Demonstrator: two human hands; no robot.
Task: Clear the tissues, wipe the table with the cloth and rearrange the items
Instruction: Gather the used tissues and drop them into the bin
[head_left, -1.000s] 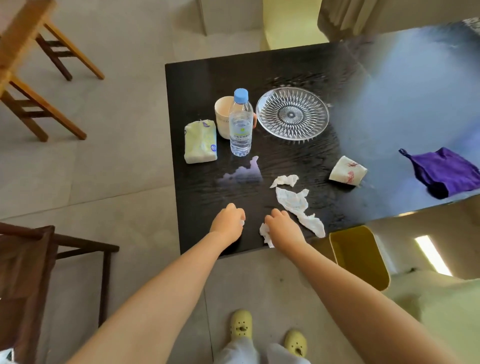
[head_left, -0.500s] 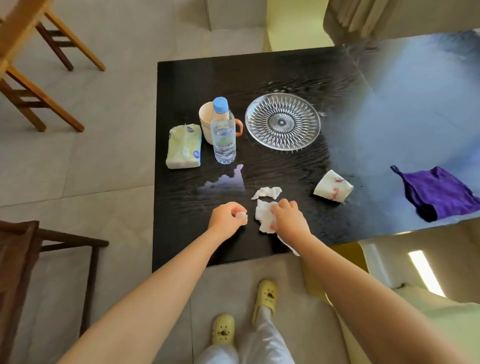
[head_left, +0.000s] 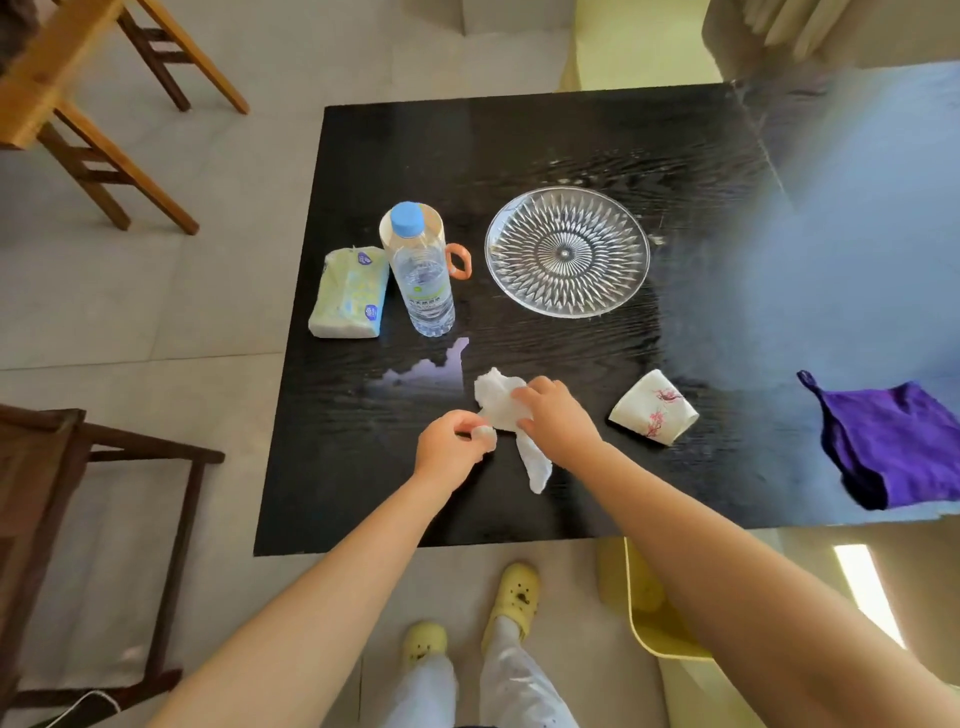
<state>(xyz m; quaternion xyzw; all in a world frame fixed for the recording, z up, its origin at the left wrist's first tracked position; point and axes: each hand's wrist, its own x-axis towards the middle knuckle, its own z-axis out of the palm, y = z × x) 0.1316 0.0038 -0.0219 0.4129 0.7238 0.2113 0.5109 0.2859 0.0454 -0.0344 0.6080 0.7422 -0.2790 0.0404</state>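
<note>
Fingers (head_left: 524, 400) of the right hand (head_left: 558, 415) gather crumpled tissues (head_left: 501, 402); left hand (head_left: 449, 449) pinches a small wad (head_left: 484, 432).
Tissue-clearing step, near the surface's (head_left: 519, 145) front edge; next, likely the yellow bin (head_left: 654, 618), then the purple cloth (head_left: 893, 441).

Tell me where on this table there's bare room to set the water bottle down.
Free: the far strip of the table behind the glass plate, and the stretch between the paper cup and purple cloth. Crowded: around the bottle, tissue pack and both hands.

bottle (head_left: 422, 275) label print illegible
</note>
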